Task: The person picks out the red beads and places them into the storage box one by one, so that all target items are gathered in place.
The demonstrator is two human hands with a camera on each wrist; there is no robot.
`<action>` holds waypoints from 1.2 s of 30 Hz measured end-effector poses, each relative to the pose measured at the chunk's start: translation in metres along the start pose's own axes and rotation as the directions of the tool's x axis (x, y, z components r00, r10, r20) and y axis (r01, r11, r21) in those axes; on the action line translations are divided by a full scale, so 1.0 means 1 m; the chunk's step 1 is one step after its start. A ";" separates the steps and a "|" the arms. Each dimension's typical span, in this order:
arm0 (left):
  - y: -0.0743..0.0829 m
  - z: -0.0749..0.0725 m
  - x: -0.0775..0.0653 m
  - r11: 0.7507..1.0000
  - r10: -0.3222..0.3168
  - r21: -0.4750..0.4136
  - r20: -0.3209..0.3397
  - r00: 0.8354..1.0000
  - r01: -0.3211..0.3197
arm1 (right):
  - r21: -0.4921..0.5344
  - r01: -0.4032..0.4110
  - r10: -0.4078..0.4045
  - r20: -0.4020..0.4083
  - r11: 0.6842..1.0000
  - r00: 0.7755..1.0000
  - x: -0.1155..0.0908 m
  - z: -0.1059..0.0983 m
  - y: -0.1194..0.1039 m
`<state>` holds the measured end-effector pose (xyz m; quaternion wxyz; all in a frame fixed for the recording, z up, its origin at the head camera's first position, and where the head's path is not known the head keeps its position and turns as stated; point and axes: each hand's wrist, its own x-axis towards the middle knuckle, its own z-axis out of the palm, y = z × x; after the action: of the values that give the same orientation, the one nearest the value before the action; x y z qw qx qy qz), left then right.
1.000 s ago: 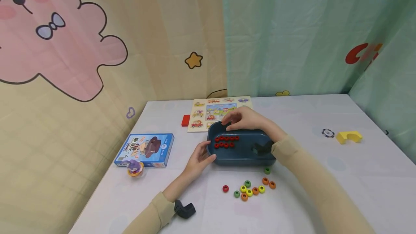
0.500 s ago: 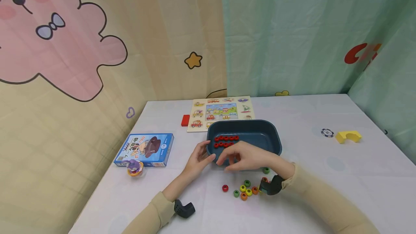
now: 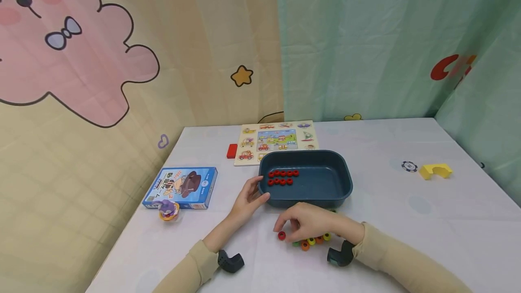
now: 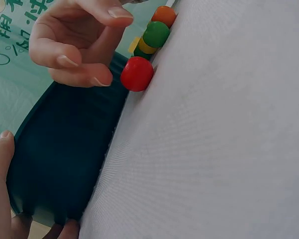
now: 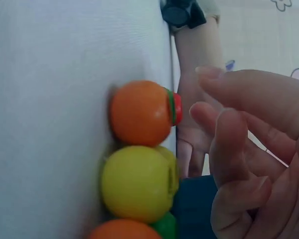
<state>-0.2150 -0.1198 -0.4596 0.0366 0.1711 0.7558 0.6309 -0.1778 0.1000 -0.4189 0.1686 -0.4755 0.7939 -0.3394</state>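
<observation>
My left hand [image 3: 246,200] holds the left end of a dark blue tray [image 3: 321,184], its thumb at the near corner and fingertips at the side wall; the left wrist view shows the thumb at the rim. Inside the tray, red beads [image 3: 282,173] stand in two rows at the left. In front of it, my right hand [image 3: 307,221] hovers with parted, bent fingers just beside a loose red bead [image 3: 281,236]. A gap shows between those fingers and the red bead [image 4: 137,73] in the left wrist view. An orange bead [image 5: 142,113] and yellow bead [image 5: 138,184] lie under the right hand.
Behind the tray lies a picture puzzle board [image 3: 277,141] beside a red block [image 3: 232,151]. A blue box [image 3: 181,187] and a purple toy figure [image 3: 168,210] sit at the left. Toward the right are a chip [image 3: 409,166] and a yellow arch block [image 3: 435,171].
My right hand has moved from above the tray's far rim toward me, down to the loose beads by the red one. The left hand stays at the tray.
</observation>
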 end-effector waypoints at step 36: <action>0.030 0.001 -0.009 1.000 0.017 0.001 0.047 0.999 -0.017 | -0.028 0.012 -0.014 -0.049 1.000 0.999 -0.001 -0.014 -0.012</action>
<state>-0.2002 -0.1173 -0.4327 0.0491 0.1924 0.7537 0.6265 -0.1783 0.1021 -0.4008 0.1403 -0.4745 0.7993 -0.3410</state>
